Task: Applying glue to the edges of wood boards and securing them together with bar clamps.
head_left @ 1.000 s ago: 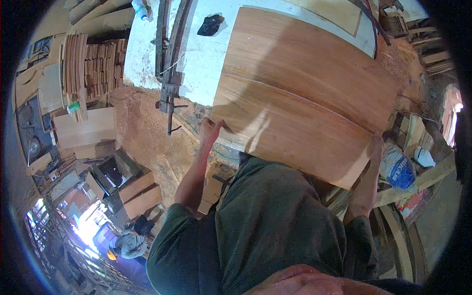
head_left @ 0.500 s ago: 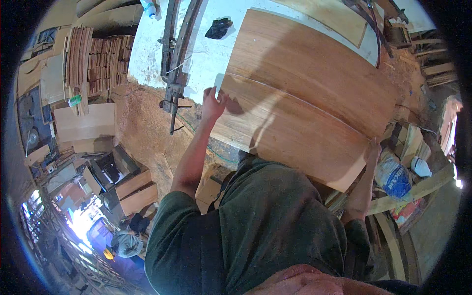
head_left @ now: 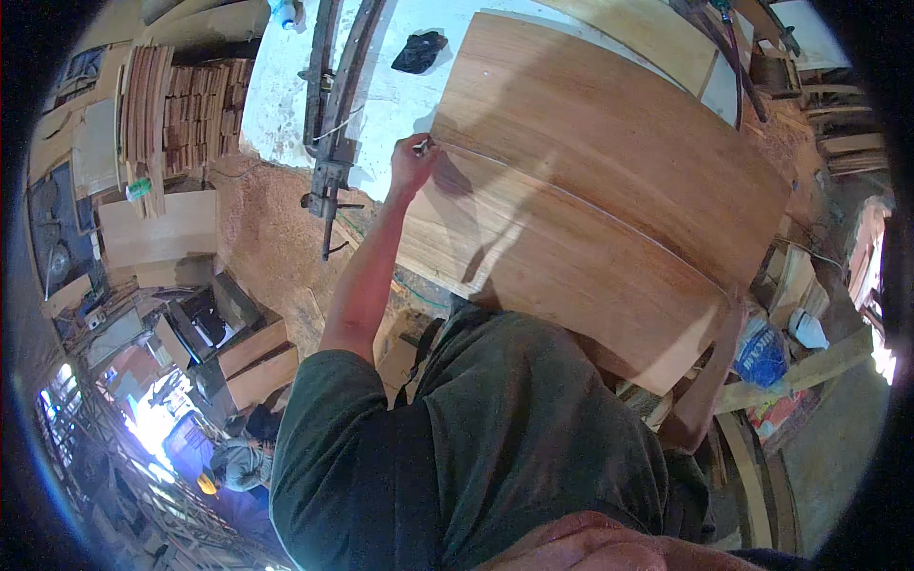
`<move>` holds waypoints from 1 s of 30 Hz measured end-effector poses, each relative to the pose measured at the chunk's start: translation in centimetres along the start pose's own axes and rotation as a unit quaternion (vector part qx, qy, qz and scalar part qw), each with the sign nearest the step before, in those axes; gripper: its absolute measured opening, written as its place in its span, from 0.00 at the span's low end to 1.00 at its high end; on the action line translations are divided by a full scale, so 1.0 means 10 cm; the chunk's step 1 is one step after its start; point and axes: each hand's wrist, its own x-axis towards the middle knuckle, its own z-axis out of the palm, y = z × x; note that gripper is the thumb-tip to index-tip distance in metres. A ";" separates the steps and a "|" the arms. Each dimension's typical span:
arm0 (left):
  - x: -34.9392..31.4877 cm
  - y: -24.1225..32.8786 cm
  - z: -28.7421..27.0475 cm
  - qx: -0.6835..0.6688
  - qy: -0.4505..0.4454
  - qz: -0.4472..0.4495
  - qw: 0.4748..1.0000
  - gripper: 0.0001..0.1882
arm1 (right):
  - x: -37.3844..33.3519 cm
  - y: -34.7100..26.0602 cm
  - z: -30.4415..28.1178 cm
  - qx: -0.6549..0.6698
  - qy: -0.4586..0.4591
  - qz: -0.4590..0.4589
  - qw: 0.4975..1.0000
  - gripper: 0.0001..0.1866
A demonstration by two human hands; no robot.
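Observation:
A wide brown wood panel surface [head_left: 581, 143] lies on the white-topped table [head_left: 381, 95]. A thin pale line runs across it from left to right; whether it is a gap, a strip or a string I cannot tell. My left hand [head_left: 411, 169] is closed at the panel's left edge, by the line's left end. A small shiny thing [head_left: 424, 147] shows at its fingertips, too small to name. My right hand [head_left: 733, 309] is at the panel's right edge, near the line's other end; its fingers are hard to make out.
A long metal clamp [head_left: 333, 143] lies left of the panel, and a crumpled black piece [head_left: 419, 52] behind it. Stacked wood strips [head_left: 200, 109] stand far left. A blue-and-white bag [head_left: 760, 352] sits among timber at right. Another person [head_left: 243, 463] is at lower left.
My left hand has moved away from me along the panel's left edge to the line's end, and its fingers have closed. My right hand stays at the right edge.

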 end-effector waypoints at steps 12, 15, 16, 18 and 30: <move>-2.33 -1.61 -0.75 -0.303 0.002 -0.314 0.900 0.19 | -0.49 -0.83 0.33 0.179 -0.086 0.114 0.973 0.21; -2.53 -1.68 -0.22 -0.792 0.074 -0.254 0.551 0.26 | -0.49 -1.04 0.22 -0.139 -0.048 0.059 0.987 0.27; -2.53 -1.54 -0.09 -0.872 0.060 -0.215 0.436 0.30 | -0.53 -1.10 0.16 -0.078 -0.029 0.058 0.995 0.28; -2.49 -1.31 0.13 -0.896 0.071 -0.138 0.416 0.40 | -0.61 -1.26 0.37 -0.025 -0.019 0.054 0.998 0.28; -2.28 -0.90 -0.02 -0.777 0.183 -0.195 0.570 0.24 | -0.77 -0.81 1.24 0.004 -0.134 0.181 0.974 0.29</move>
